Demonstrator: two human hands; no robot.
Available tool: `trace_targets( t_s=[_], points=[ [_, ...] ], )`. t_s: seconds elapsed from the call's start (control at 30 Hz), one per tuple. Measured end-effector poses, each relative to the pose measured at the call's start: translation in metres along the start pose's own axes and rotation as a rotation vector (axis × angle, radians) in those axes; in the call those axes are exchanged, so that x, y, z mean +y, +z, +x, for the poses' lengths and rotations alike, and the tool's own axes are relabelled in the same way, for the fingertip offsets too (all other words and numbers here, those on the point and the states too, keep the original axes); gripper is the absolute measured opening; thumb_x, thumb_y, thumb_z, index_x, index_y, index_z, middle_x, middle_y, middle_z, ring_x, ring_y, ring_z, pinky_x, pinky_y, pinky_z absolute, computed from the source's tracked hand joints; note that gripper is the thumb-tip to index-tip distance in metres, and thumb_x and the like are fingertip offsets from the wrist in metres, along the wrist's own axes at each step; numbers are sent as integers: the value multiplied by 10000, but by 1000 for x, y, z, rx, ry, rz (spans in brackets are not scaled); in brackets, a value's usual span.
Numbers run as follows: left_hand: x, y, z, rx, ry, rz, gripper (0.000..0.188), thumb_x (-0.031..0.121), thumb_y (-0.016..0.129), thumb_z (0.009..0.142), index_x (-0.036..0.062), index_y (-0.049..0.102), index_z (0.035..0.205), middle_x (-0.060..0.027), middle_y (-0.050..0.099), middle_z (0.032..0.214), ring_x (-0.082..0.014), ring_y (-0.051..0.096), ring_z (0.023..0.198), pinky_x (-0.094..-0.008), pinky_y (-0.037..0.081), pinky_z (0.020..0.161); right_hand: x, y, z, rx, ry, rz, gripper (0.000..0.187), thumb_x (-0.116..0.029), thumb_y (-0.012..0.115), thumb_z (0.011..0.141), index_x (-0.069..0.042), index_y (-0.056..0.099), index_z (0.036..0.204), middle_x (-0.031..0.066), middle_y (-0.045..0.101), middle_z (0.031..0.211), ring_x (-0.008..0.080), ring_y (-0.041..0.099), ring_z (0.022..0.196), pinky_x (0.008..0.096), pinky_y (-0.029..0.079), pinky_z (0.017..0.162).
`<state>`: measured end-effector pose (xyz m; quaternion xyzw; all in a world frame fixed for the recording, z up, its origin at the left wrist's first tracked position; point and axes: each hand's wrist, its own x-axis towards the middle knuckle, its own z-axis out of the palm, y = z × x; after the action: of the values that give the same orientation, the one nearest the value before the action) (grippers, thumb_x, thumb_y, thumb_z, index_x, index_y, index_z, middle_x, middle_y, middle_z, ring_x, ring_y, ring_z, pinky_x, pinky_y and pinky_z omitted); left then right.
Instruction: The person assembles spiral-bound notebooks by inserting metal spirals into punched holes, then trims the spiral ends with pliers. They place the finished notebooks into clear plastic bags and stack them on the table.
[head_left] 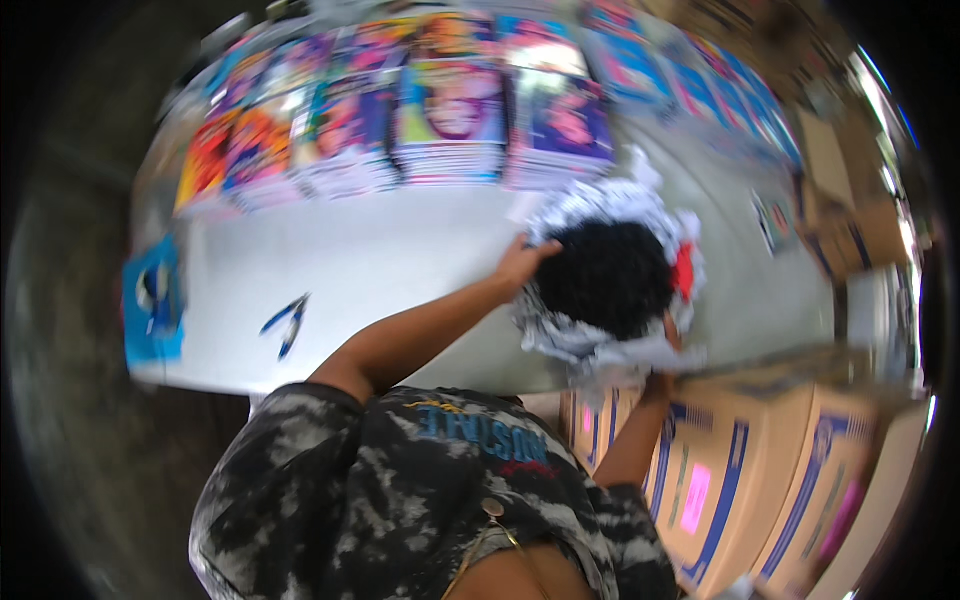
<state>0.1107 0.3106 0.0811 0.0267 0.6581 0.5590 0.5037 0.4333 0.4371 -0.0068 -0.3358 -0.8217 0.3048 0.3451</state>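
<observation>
A round, black, fuzzy mass, perhaps curly hair or fibre, sits within crumpled silvery-white wrapping on the right part of the table. My left hand grips its left side where the wrapping meets the black mass, thumb and fingers closed on the edge. On the lower right, my right hand holds the wrapping; its fingers are partly hidden and blurred. A small red patch shows at the wrapping's right edge.
Stacks of colourful booklets line the table's far side. Blue-handled pliers and a blue sheet lie left. Blue packs stand far right. Cardboard boxes fill the near right, with another box beyond.
</observation>
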Motion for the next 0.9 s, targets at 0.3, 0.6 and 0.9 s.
trace_targets(
  t_s=[0.3, 0.6, 0.9],
  points=[
    [11, -96, -80, 105, 23, 324, 818, 325, 710, 707, 26, 313, 1356, -237, 487, 1234, -319, 472, 1158, -365, 393, 966, -184, 16, -10, -110, 694, 618, 467, -305, 510, 886, 92, 510, 1133, 168, 589, 1036, 223, 606, 882, 340, 493, 773],
    [-11, -170, -107, -290, 118, -292, 747, 245, 684, 746, -11, 312, 1342, -178, 462, 1264, -260, 407, 1197, -359, 308, 1021, -264, 30, -18, -204, -149, -81, 607, -377, 632, 803, 40, 468, 1213, 170, 529, 1138, 280, 532, 1020, 386, 417, 900],
    [8, -201, -132, -490, 108, -221, 678, 246, 655, 770, 78, 328, 1340, -107, 488, 1240, -247, 441, 1156, -390, 328, 986, -274, 64, -27, 215, 876, 801, 450, -350, 659, 770, -67, 567, 1108, 41, 586, 919, 162, 566, 785, 307, 456, 707]
  ],
)
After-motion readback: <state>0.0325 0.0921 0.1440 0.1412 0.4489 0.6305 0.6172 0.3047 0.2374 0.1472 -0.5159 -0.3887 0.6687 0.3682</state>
